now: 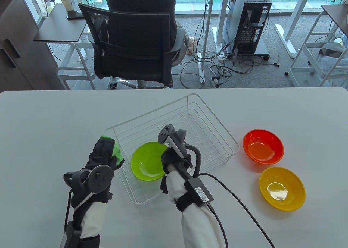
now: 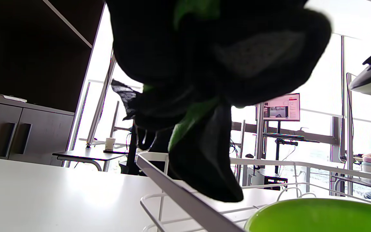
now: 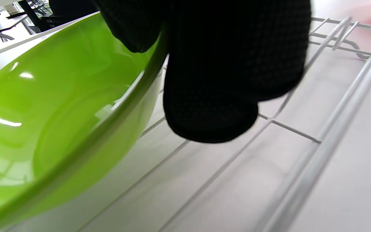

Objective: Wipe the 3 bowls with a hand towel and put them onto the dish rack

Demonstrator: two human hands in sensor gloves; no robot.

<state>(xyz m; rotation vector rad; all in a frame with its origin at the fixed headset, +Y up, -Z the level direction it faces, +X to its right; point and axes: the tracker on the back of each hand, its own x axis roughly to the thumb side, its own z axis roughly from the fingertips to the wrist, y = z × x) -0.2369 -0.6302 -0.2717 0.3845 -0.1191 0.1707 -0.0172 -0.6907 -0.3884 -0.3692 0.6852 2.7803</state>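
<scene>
A green bowl [image 1: 146, 161] [image 2: 317, 216] [image 3: 50, 119] is inside the white wire dish rack [image 1: 206, 128] [image 2: 179, 193] [image 3: 317, 154], at its near left part. My right hand [image 1: 170, 157] [image 3: 217, 80] pinches the bowl's right rim, thumb inside and fingers outside. My left hand [image 1: 106, 153] [image 2: 204, 80] sits at the rack's left edge and grips a bunched green hand towel [image 1: 117, 151] [image 2: 188, 120]. A red bowl [image 1: 263, 146] and a yellow bowl [image 1: 282, 188] stand on the table to the right of the rack.
The white table [image 1: 40, 123] carries the rack at its middle. A cable [image 1: 239, 204] runs from my right wrist over the near table. Behind the far edge, a person sits on a black office chair [image 1: 130, 41].
</scene>
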